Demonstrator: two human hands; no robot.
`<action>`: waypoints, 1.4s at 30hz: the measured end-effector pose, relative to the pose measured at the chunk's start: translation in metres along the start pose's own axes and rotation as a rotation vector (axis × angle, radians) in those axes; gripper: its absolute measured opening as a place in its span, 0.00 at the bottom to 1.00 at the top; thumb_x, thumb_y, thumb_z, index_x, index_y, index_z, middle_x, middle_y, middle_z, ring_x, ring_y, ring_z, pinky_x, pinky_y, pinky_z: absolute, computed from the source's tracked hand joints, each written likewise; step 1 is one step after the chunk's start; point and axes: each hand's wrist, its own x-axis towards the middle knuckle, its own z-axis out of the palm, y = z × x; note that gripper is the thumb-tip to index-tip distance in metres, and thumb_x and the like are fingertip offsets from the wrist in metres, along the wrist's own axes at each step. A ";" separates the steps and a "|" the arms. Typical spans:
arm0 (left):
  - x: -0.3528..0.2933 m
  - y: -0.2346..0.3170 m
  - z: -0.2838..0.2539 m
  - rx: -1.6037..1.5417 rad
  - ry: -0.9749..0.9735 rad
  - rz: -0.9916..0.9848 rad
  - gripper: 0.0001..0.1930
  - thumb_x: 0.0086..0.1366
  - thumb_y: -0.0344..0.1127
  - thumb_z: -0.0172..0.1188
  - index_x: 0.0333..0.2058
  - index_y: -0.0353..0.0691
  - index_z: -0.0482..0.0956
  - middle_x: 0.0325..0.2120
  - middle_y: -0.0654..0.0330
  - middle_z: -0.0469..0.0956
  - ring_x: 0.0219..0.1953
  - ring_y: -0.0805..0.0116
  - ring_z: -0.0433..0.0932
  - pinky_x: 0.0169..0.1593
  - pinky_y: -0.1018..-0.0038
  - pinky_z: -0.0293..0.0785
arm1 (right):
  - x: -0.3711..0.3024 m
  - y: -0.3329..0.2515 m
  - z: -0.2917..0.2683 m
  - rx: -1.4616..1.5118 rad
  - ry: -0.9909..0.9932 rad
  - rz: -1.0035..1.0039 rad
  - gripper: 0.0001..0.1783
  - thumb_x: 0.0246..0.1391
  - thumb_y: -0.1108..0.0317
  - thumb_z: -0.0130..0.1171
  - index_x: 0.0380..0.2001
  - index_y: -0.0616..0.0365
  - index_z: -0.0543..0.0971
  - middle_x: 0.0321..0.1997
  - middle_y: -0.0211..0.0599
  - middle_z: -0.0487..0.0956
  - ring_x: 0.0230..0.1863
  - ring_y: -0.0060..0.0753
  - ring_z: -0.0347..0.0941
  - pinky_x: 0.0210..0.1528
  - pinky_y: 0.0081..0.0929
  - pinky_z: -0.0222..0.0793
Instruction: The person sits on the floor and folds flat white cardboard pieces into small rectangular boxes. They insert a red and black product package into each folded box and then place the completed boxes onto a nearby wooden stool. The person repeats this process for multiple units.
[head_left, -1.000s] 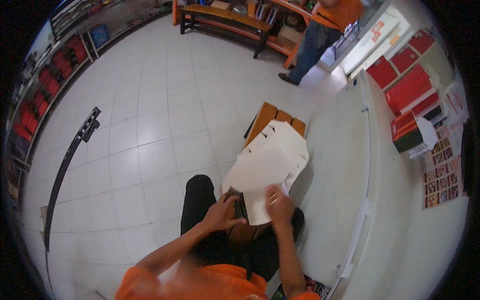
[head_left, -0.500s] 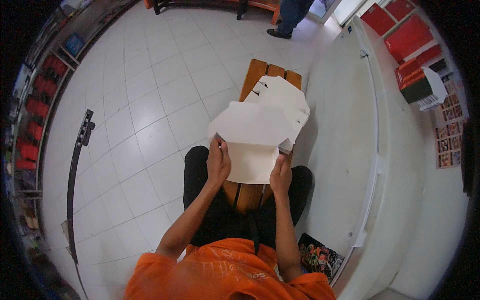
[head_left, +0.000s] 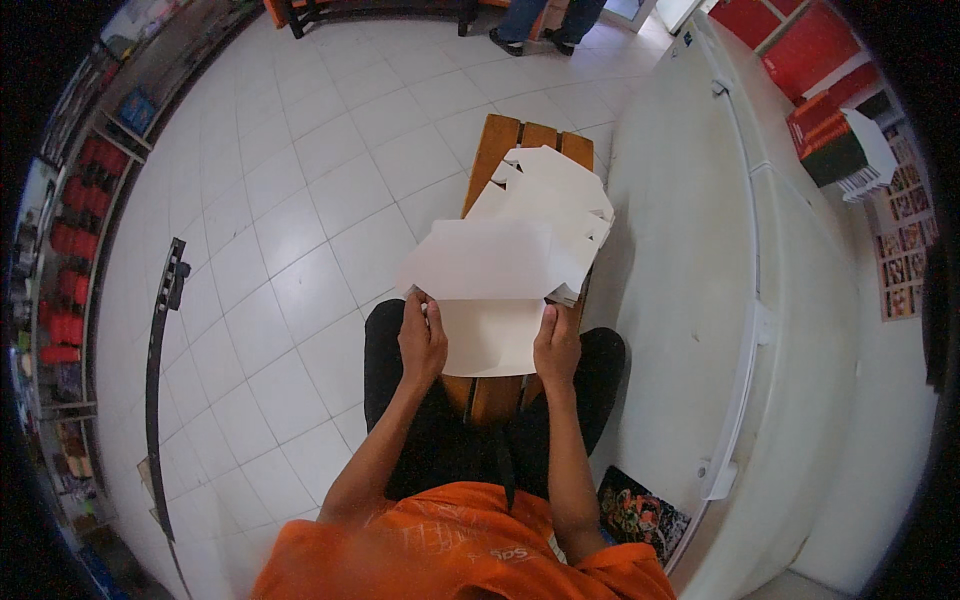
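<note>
Between my hands is a white cardboard box (head_left: pixel 490 335), partly folded, with its lid panel raised on the far side. My left hand (head_left: pixel 423 337) is closed on the box's left wall near the lid corner. On the opposite side, my right hand (head_left: pixel 557 347) grips the right wall, thumb on top near a folded tab. Beyond the lid, flat white box blanks (head_left: pixel 562 195) with cut slots lie on a wooden slatted bench (head_left: pixel 495 140). The fingers beneath the box are hidden.
A long white chest freezer (head_left: pixel 690 230) runs along the right, with a red and green carton (head_left: pixel 835 145) on top. A black pole (head_left: pixel 157 370) stands at left, before shelves with red items (head_left: pixel 75 240). Another person's legs (head_left: pixel 550 20) show at the back.
The box has shifted slightly left and nearer to me, both hands moving with it. Its lid panel leans a little further left. At the back, a second leg has come into view.
</note>
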 end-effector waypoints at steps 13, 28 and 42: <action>-0.002 -0.010 0.004 -0.028 0.064 0.065 0.12 0.75 0.35 0.45 0.49 0.34 0.68 0.39 0.47 0.74 0.40 0.49 0.78 0.44 0.61 0.75 | 0.113 0.129 0.017 -0.074 0.302 0.301 0.33 0.54 0.35 0.58 0.31 0.60 0.80 0.39 0.46 0.81 0.41 0.48 0.78 0.45 0.47 0.73; -0.018 -0.005 0.000 -0.077 -0.064 0.057 0.10 0.71 0.34 0.53 0.43 0.32 0.73 0.37 0.49 0.79 0.39 0.56 0.81 0.40 0.66 0.79 | 0.167 0.138 0.030 -0.402 0.166 0.209 0.16 0.51 0.55 0.63 0.26 0.59 0.84 0.32 0.49 0.83 0.36 0.54 0.79 0.41 0.47 0.75; -0.012 0.022 -0.052 -0.187 0.026 -0.063 0.09 0.68 0.35 0.61 0.36 0.33 0.76 0.25 0.65 0.76 0.25 0.81 0.71 0.32 0.80 0.71 | 0.181 0.106 0.029 -0.446 0.152 0.313 0.13 0.51 0.58 0.68 0.33 0.56 0.84 0.32 0.44 0.84 0.36 0.49 0.81 0.42 0.46 0.75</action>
